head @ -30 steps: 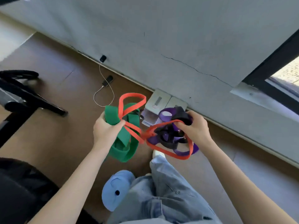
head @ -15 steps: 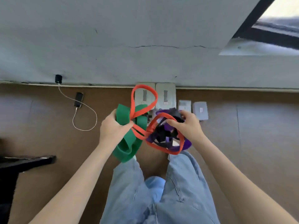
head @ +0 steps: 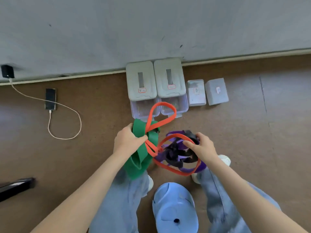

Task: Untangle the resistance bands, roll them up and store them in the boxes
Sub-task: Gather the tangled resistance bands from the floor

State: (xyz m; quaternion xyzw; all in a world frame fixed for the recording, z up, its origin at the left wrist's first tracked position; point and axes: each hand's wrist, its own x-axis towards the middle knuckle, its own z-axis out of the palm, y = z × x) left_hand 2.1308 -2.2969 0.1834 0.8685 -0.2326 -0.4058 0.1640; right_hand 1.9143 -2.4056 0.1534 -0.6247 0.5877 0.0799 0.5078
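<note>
My left hand (head: 128,140) clenched round the green band (head: 140,153), forearm angled in from near left, my right hand (head: 201,147) pinching the purple-and-black tangle (head: 178,155) inside the orange band (head: 161,115), boxes (head: 156,84) far against the wall

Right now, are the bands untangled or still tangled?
Still tangled. The orange band loops through the green band and around the purple and black bands.

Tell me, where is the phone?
The black phone lies on the brown floor at the head view's left, near the wall, plugged into a white cable.
</note>
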